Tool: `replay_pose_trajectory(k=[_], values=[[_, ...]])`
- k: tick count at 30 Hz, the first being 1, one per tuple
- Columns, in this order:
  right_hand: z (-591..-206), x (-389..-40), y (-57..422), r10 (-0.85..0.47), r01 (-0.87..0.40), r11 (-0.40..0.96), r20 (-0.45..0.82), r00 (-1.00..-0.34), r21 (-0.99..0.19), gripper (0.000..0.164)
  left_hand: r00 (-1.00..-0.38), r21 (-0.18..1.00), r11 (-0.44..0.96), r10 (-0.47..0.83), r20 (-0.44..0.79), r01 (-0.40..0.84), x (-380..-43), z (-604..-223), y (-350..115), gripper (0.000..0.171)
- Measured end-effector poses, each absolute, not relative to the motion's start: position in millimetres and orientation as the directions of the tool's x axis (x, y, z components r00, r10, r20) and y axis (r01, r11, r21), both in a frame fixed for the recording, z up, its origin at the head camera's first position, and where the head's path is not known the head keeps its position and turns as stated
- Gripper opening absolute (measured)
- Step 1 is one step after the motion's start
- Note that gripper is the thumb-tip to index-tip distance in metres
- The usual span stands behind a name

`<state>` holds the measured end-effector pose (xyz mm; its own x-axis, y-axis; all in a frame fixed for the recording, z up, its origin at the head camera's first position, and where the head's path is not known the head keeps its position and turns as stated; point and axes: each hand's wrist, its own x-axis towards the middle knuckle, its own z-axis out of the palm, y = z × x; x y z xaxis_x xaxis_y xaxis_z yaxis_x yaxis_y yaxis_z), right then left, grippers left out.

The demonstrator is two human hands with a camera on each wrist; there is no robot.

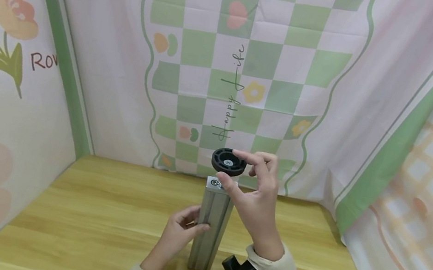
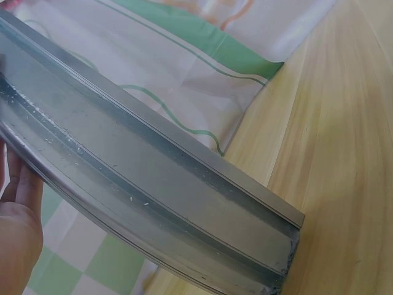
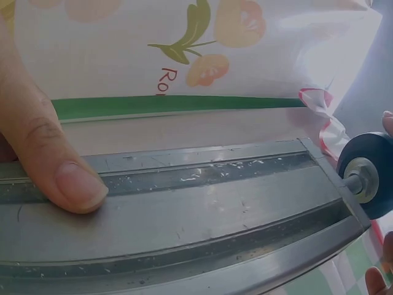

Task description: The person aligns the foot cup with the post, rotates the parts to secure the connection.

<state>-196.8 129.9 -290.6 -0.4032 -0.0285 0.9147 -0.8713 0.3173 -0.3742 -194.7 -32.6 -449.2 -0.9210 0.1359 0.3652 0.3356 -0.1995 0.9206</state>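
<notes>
A silver aluminium profile [image 1: 208, 232] stands upright on the table. My left hand [image 1: 180, 234] grips it partway up; that hand's thumb [image 3: 73, 181] lies flat along the grooved face in the right wrist view. Above the top end is a black round levelling foot [image 1: 232, 173], disc side up, a cross-head screw in its centre. My right hand [image 1: 261, 198] holds the disc by its edge between thumb and fingers. In the right wrist view a short metal stud [image 3: 354, 183] runs from the foot to the profile's end. Part of another round hole shows on the top face.
The table [image 1: 112, 213] has a wood-grain top. A printed curtain [image 1: 196, 48] hangs behind it, with more printed cloth at the left and right. Black wrist mounts [image 1: 242, 268] sit at both sleeves. Small pale shavings [image 3: 245, 165] cling to the profile's grooves.
</notes>
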Motion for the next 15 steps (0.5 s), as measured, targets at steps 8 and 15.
replay_pose_trajectory(k=[8, 15], values=[[-293.8, -198.2, 134.7, -0.034, -0.890, 0.279, 0.923, -0.384, -0.360, 0.049, -0.932, 0.929, -0.194, 0.123, 0.342, 0.316, -194.8, -448.5, -31.6, 0.041], [-292.5, -198.8, 137.9, -0.062, -0.898, 0.270, 0.924, -0.378, -0.349, 0.042, -0.932, 0.928, -0.195, 0.119, 0.343, 0.317, -194.8, -447.4, -31.5, 0.040]])
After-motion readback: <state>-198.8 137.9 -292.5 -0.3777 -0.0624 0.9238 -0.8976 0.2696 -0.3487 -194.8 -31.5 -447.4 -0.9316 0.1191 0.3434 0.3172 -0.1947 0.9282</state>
